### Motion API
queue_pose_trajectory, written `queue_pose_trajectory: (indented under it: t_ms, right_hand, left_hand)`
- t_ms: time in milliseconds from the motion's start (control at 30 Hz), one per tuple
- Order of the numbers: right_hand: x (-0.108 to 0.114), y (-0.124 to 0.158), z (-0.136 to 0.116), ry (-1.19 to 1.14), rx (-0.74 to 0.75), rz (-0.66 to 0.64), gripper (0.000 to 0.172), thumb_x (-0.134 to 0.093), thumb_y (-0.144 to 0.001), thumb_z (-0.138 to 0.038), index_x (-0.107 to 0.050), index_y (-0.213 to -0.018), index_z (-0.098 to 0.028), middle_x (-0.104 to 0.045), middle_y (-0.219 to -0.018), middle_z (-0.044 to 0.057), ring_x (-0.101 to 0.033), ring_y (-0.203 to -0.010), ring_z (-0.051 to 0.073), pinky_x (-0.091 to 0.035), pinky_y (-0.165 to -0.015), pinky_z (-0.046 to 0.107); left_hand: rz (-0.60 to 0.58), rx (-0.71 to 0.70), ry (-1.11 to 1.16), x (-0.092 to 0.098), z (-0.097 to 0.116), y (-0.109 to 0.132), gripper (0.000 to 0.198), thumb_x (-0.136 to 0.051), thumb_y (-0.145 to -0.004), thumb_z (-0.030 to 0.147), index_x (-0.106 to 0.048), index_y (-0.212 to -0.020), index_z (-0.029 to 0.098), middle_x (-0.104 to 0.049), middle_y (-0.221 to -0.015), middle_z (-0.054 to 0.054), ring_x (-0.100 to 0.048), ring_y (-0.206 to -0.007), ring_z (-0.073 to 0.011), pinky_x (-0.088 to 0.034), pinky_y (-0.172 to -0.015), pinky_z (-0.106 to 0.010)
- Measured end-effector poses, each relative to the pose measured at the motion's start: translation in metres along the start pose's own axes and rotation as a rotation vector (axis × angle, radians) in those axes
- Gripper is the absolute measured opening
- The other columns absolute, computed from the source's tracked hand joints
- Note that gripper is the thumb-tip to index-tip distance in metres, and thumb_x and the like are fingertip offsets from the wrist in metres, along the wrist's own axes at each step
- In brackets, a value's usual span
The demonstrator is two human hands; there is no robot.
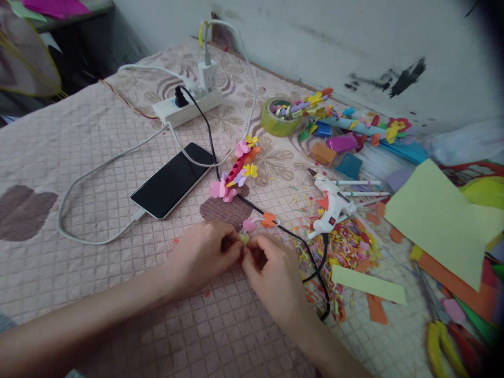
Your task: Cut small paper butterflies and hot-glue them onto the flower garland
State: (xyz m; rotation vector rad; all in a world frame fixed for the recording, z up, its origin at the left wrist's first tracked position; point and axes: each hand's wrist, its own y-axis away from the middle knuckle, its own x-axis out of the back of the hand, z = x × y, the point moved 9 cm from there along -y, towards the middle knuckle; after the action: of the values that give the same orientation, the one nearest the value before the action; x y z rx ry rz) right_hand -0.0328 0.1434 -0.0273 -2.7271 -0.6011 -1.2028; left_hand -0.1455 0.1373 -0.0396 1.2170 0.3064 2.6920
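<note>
My left hand (pixel 210 251) and my right hand (pixel 273 275) meet over the quilted cloth, fingertips pinched together. Between them shows a small pale yellow paper piece (pixel 244 239), partly hidden by the fingers. Just beyond lie a pink round cutout (pixel 249 225) and an orange cutout (pixel 269 219) beside a thin white loop. Farther off rests a curved red band (pixel 237 169) decorated with pink, yellow and orange butterfly-like shapes. To the right of my right hand, a white glue gun (pixel 334 207) lies on the cloth, its metal tip pointing away.
A phone (pixel 173 181) with a white cable lies left of the band; a power strip (pixel 189 105) stands behind. Black cord crosses near my right hand. Paper scraps (pixel 350 252), a tape roll (pixel 279 123), pale green sheets (pixel 437 220) and yellow-handled scissors (pixel 443 346) occupy the right side.
</note>
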Motion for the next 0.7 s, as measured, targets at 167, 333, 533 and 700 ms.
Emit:
queue_pose_trajectory:
  t_ms: [167, 333, 533, 700]
  right_hand:
    - [0.0004, 0.0005, 0.0001, 0.006, -0.001, -0.013, 0.011, -0.054, -0.074, -0.01, -0.054, -0.067, -0.018, -0.06, -0.071, 0.002, -0.055, -0.065, 0.016, -0.039, -0.059, 0.027]
    - [0.0035, 0.0011, 0.0005, -0.049, -0.012, -0.021, 0.01, -0.053, -0.075, -0.01, -0.054, -0.068, -0.018, -0.059, -0.068, 0.002, -0.053, -0.062, 0.015, -0.039, -0.057, 0.027]
    - [0.0067, 0.0018, 0.0023, -0.105, -0.023, 0.003, 0.013, -0.051, -0.075, -0.008, -0.055, -0.068, -0.018, -0.059, -0.066, 0.0, -0.053, -0.06, 0.014, -0.039, -0.057, 0.026]
    - [0.0059, 0.0009, 0.003, -0.099, -0.01, 0.018, 0.013, -0.052, -0.074, -0.007, -0.055, -0.069, -0.018, -0.06, -0.067, 0.0, -0.054, -0.059, 0.013, -0.039, -0.056, 0.026]
  left_hand:
    - [-0.011, -0.02, 0.018, -0.0003, 0.002, 0.0004, 0.015, -0.052, -0.076, 0.025, -0.062, -0.066, 0.018, -0.062, -0.06, 0.001, -0.049, -0.05, -0.0097, -0.032, -0.046, -0.022]
    - [-0.085, -0.024, 0.119, -0.0018, -0.0001, 0.0014, 0.016, -0.051, -0.079, 0.027, -0.064, -0.075, 0.018, -0.062, -0.062, 0.001, -0.051, -0.051, -0.009, -0.034, -0.046, -0.02]
    - [-0.108, -0.029, 0.185, 0.0006, -0.0033, 0.0005, 0.017, -0.05, -0.081, 0.026, -0.065, -0.078, 0.017, -0.063, -0.062, 0.001, -0.051, -0.052, -0.0086, -0.034, -0.047, -0.02]
    - [-0.074, -0.05, 0.15, 0.003, 0.0007, 0.0021, 0.017, -0.05, -0.081, 0.024, -0.065, -0.075, 0.018, -0.063, -0.062, 0.002, -0.051, -0.053, -0.0086, -0.035, -0.049, -0.02]
